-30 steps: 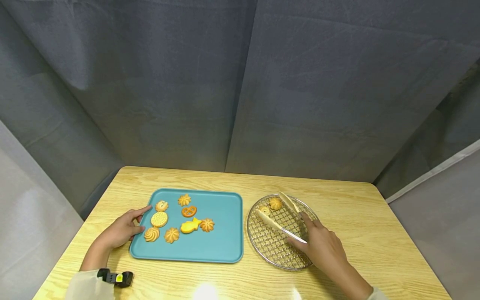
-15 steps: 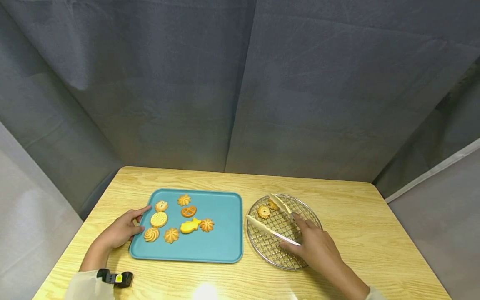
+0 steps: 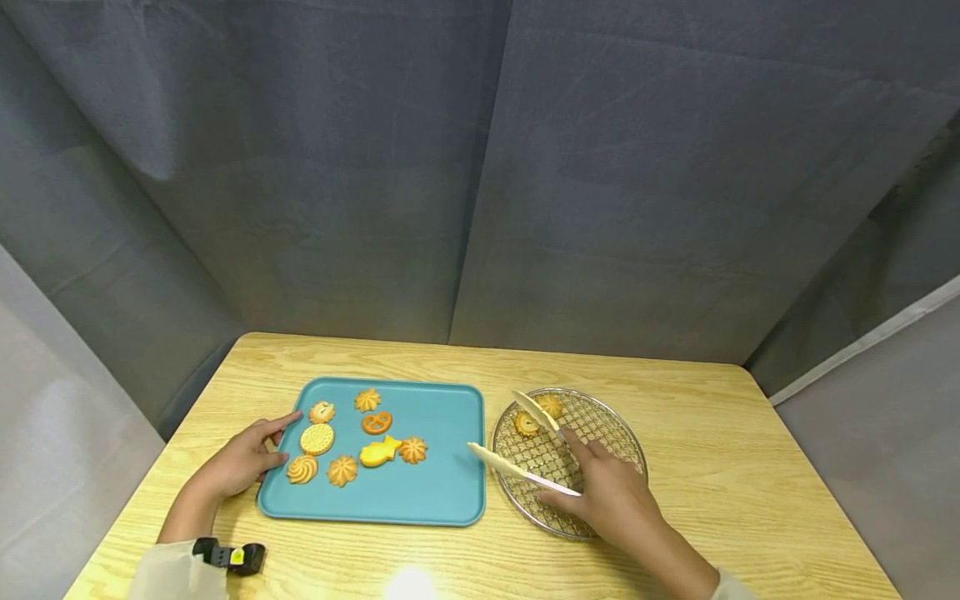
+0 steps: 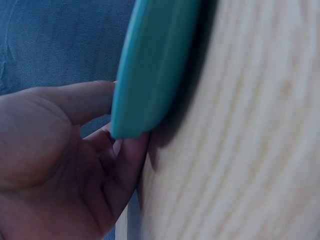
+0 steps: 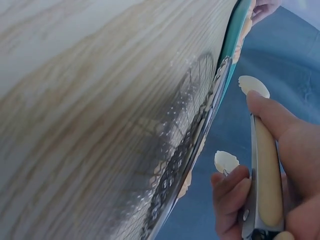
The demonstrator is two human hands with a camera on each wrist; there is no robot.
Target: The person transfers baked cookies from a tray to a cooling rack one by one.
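Note:
At the left rim of a teal tray [image 3: 442,492], my left hand [image 3: 238,460] pinches the edge. In the left wrist view the thumb is on one side of the tray's edge [image 4: 150,75] and curled fingers are under it. My right hand [image 3: 618,496] holds tongs [image 3: 543,479] with cream tips, spread apart above the rack's left part; one tip reaches the tray's right rim. Nothing is between the tips. Under them, a round wire rack [image 3: 600,421] bears a ring-shaped cookie [image 3: 527,424] and a flower-shaped cookie [image 3: 551,406]. The right wrist view shows fingers around the tongs' handle [image 5: 268,175].
Several cookies lie on the tray's left and middle, including a pretzel [image 3: 377,422], a fish-shaped cookie [image 3: 380,452], a round dotted cookie [image 3: 317,439] and a swirl cookie [image 3: 302,468]. Grey curtains [image 3: 480,167] stand behind the wooden table [image 3: 712,458].
My right hand has moved left with the spread tongs, from over the rack's cookies toward the tray. The left hand and the tray have stayed in place.

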